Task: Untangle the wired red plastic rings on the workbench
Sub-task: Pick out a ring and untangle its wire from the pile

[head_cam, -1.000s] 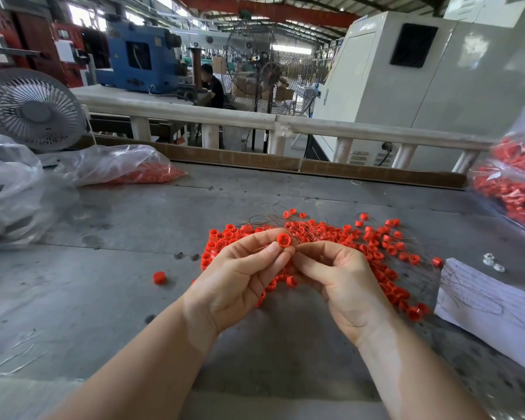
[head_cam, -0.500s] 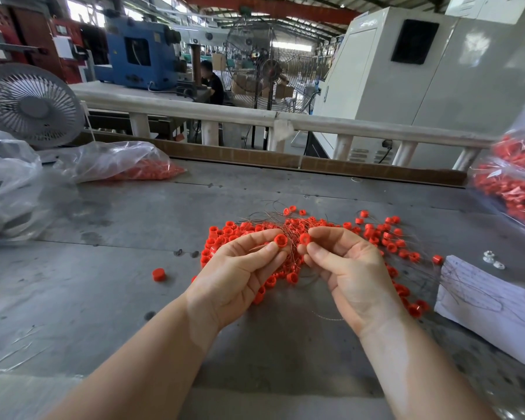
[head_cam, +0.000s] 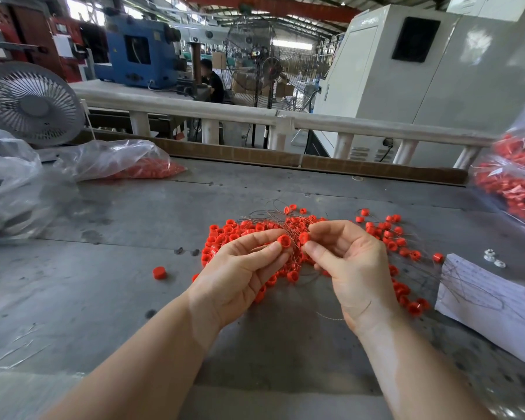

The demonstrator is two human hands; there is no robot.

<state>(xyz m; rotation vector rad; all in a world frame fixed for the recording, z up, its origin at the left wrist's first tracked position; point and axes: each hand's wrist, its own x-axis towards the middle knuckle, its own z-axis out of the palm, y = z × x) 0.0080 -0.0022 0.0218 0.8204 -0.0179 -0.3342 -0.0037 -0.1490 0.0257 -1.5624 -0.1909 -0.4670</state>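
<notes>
a red ring (head_cam: 284, 240) is pinched by the left hand (head_cam: 240, 274) and another ring (head_cam: 304, 237) by the right hand (head_cam: 350, 268), above the wired ring pile (head_cam: 300, 247) spread at the tabletop's (head_cam: 103, 283) centre; a loose ring (head_cam: 158, 272) is seen at nine o'clock of the pile

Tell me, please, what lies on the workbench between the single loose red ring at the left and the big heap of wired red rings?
In the head view, only bare grey workbench separates the loose ring from the heap.

Two hands (head_cam: 240, 268); perhaps eighty rings (head_cam: 388, 237)
</notes>
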